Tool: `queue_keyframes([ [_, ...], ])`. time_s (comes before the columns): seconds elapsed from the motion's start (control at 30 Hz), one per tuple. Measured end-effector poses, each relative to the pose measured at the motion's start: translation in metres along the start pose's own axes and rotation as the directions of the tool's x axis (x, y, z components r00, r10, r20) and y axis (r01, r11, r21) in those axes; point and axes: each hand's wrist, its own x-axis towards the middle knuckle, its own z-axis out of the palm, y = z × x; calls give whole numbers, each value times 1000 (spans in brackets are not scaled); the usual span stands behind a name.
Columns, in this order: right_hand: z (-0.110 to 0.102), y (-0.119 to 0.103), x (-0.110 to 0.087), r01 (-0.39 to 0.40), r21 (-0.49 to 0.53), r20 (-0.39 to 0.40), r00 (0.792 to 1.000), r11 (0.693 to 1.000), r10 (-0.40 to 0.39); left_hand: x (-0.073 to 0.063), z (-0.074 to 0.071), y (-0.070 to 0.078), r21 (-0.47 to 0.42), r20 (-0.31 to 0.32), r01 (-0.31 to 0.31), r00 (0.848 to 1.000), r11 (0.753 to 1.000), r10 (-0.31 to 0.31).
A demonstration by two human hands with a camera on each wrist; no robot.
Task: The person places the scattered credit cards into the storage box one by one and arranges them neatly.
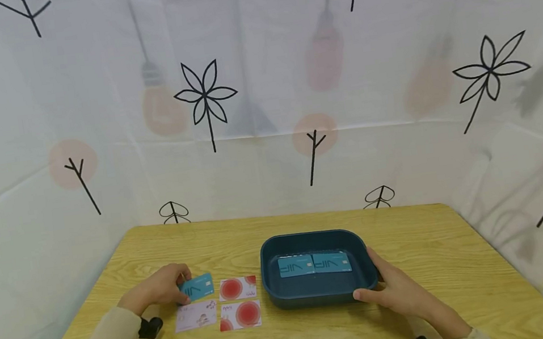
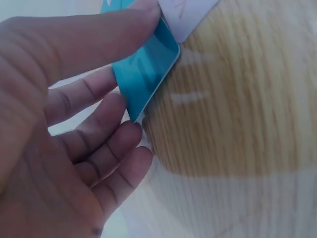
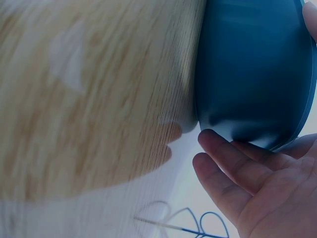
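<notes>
My left hand (image 1: pixel 165 286) pinches a blue card (image 1: pixel 198 287) printed "VIP" at its left end. In the left wrist view the thumb lies across the card's face (image 2: pixel 143 74) and the fingers are along its edge. My right hand (image 1: pixel 395 288) rests against the right end of a dark blue basin (image 1: pixel 319 296), thumb at the near corner and fingers along the side wall. Inside the basin two more blue VIP cards, a left one (image 1: pixel 294 266) and a right one (image 1: pixel 332 263), lie flat, side by side.
Just below the held card lies a pale pink card (image 1: pixel 196 316). To its right are two white cards with red circles, one above (image 1: pixel 237 288) and one below (image 1: pixel 240 315). All rest on the wooden table (image 1: pixel 314 335), with a printed curtain (image 1: pixel 272 175) behind it.
</notes>
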Motion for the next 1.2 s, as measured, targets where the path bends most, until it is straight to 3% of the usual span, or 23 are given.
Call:
queue_keyframes([
  [0.6,1,-1,-1,0,18,1,1000,1000,0,1,6,-13,-42,-92,-31,995,999,27],
  [1.0,1,0,-1,9,1,0,1000,1000,-9,-1,4,-15,-2,-119,-56,991,998,55],
  [1.2,2,1,-2,17,9,-2,1000,1000,-17,0,4,-16,3,-146,-100,984,995,99],
])
